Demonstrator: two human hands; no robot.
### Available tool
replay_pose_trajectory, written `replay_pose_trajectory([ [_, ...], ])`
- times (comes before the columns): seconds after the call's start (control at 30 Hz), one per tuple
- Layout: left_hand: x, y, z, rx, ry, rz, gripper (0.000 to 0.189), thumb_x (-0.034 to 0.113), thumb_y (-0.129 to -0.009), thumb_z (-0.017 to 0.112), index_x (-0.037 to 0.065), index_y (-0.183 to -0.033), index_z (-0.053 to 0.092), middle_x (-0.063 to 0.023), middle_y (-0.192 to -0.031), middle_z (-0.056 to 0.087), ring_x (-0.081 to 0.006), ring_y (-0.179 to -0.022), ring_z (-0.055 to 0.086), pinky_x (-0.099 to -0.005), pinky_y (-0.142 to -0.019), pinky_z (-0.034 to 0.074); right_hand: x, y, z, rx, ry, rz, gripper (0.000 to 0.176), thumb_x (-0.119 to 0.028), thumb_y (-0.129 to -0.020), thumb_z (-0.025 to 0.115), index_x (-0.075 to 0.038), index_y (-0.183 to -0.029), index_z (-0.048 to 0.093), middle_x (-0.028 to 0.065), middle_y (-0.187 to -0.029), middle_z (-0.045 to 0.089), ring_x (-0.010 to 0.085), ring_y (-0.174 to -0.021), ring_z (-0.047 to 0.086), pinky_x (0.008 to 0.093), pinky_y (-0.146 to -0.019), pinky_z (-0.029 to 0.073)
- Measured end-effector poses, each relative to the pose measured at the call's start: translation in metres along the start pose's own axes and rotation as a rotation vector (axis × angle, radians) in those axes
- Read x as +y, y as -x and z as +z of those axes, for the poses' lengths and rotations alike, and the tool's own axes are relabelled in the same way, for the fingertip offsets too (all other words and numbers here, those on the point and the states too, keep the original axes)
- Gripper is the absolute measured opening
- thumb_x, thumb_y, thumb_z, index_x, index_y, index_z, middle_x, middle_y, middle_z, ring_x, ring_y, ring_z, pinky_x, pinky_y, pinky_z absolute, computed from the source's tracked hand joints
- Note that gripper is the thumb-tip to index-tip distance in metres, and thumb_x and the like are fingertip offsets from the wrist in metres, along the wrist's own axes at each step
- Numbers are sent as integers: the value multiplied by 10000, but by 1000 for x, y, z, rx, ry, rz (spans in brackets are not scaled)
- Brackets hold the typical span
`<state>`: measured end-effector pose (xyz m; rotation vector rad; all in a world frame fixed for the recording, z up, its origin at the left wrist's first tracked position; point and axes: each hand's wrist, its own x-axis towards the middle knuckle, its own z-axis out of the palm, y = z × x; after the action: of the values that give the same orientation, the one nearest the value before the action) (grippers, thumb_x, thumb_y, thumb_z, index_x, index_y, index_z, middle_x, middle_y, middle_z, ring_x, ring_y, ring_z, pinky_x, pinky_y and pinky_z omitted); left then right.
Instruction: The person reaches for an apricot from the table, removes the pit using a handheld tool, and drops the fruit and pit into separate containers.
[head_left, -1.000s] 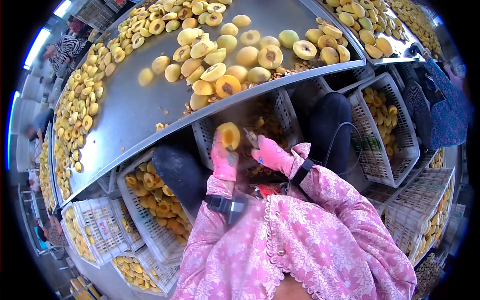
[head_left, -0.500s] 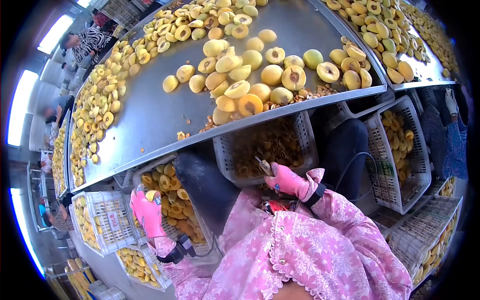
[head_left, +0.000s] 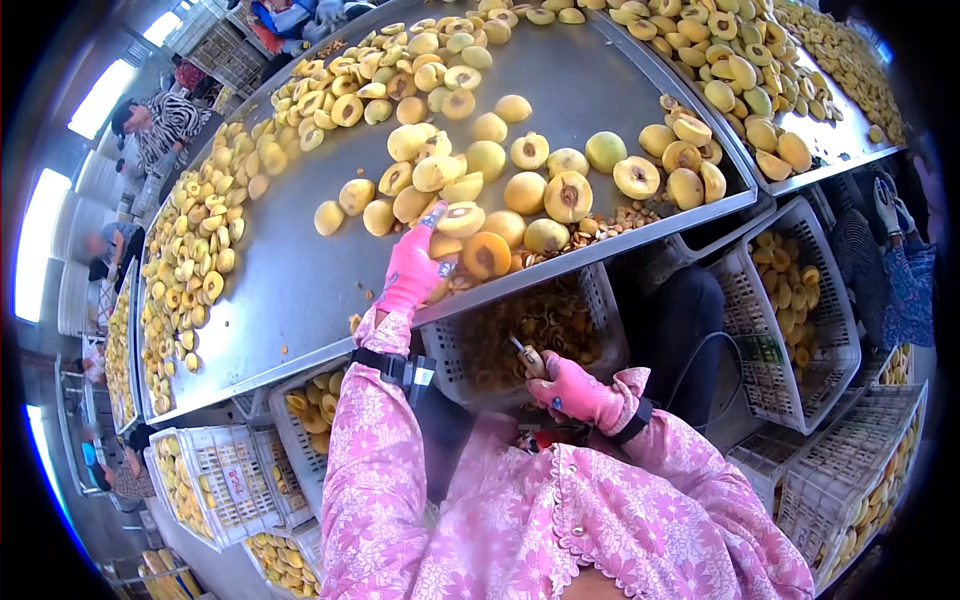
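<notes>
My left hand (head_left: 412,265), in a pink glove, reaches over the table's front edge with its fingers apart. Its fingertips touch or nearly touch a halved yellow peach (head_left: 461,220) at the near side of a loose pile. Another half (head_left: 486,256), cut face up, lies just right of the thumb. My right hand (head_left: 578,391), also gloved in pink, is closed around a short tool (head_left: 530,357) with a tan handle and a narrow metal tip. It is held above a crate (head_left: 447,352) of dark scraps under the table edge.
The metal table (head_left: 300,270) bears heaps of peaches and small brown bits along its raised front rim. White crates of peach halves stand at left (head_left: 222,480) and right (head_left: 835,330). A cable (head_left: 737,350) loops by my right knee. Other people work at far left and right.
My left hand has moved from above the left crate up onto the table, to the peaches. The peach piece it held no longer shows in it. My right hand keeps the tool nearly in place.
</notes>
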<state>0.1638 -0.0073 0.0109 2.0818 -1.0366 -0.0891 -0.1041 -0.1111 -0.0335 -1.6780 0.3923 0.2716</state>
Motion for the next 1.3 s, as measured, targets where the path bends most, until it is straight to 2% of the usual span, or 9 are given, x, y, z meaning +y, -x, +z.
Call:
replay_pose_trajectory([
  [0.07,5,8,-5,131,134,-89,525,127,-768,708,85,-1252,506,-128,-1012,638,-248,-930,631,-326,-824,506,6,-3,-2,9,-36,-48,217,-184,-819,586,-17,-932,504,155,-810,591,272,-765,602,361,-669,466],
  [0.17,15,27,-26,266,1004,-592,419,157,-808,685,49,-1186,540,-94,-985,635,-218,-901,632,-350,-784,526,-11,2,-8,-23,-86,-74,225,-193,-831,577,-25,-952,488,158,-820,580,292,-760,587,367,-672,458],
  [0.2,14,38,-27,224,1115,-621,371,217,-857,604,-38,-1118,532,-135,-992,619,-253,-897,627,-368,-746,545,-23,4,-12,-39,-85,-75,228,-194,-837,573,-28,-961,479,162,-819,571,305,-747,578,370,-666,453],
  [0.3,36,68,-28,151,1556,-720,391,237,-876,546,-48,-1143,516,-152,-1043,611,-283,-935,616,-399,-754,549,-54,13,-15,-53,-3,-136,221,-194,-843,569,-29,-953,470,182,-807,555,334,-734,569,379,-649,445],
  [0.37,63,79,-30,120,1577,-746,412,241,-872,527,-34,-1178,501,-180,-1093,594,-314,-965,604,-428,-766,547,-67,18,-17,-61,-34,-201,200,-181,-856,564,-39,-956,467,137,-755,537,261,-640,523,331,-569,414],
  [0.43,78,92,-26,119,1608,-739,421,242,-870,524,-25,-1195,494,-189,-1108,588,-322,-966,604,-438,-773,544,-75,23,-14,-36,-75,-195,156,-153,-876,553,-55,-970,475,10,-685,520,67,-478,446,216,-440,364],
  [0.57,90,110,-7,131,1645,-715,463,317,-898,522,-12,-1220,474,-197,-1131,573,-322,-961,605,-451,-778,537,-81,24,-9,23,117,-233,187,-131,-865,578,-31,-984,473,29,-666,526,98,-559,507,275,-509,404],
  [0.8,99,119,12,169,1420,-682,500,384,-936,478,-46,-1190,486,-209,-1083,593,-283,-899,621,-373,-830,510,-80,27,-3,98,211,-265,238,-132,-840,595,-9,-996,463,207,-783,563,416,-759,550,381,-645,443],
  [1.3,102,116,38,211,1048,-652,384,338,-948,476,-21,-1037,580,-142,-895,645,-196,-757,633,-286,-703,519,-58,18,4,107,237,-334,182,-95,-829,573,-4,-918,444,228,-738,558,446,-744,549,430,-585,423],
])
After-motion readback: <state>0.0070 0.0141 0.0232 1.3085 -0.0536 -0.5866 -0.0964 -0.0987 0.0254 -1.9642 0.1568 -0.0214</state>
